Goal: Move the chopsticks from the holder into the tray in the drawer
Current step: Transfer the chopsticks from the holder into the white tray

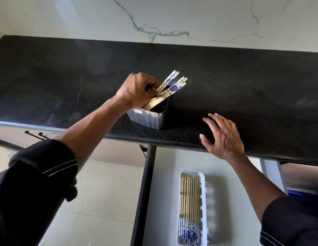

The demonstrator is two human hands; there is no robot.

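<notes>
Below, we see the black counter [225, 82] overhanging the open drawer [161, 201], whose white tray [204, 192] holds chopsticks. Our left hand [137, 91] clamps a chopstick bundle [165, 91] over the grey holder [147, 118]; our right hand [224, 137] hovers spread and empty nearby.

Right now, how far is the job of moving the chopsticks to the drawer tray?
Partly done. A batch of chopsticks already lies side by side in the white tray in the open drawer. In hand: the left hand grips a bundle of chopsticks at the dark holder on the counter. The right hand is open and empty. Left: carry this bundle to the tray. Whether more remain inside the holder cannot be seen.
</notes>
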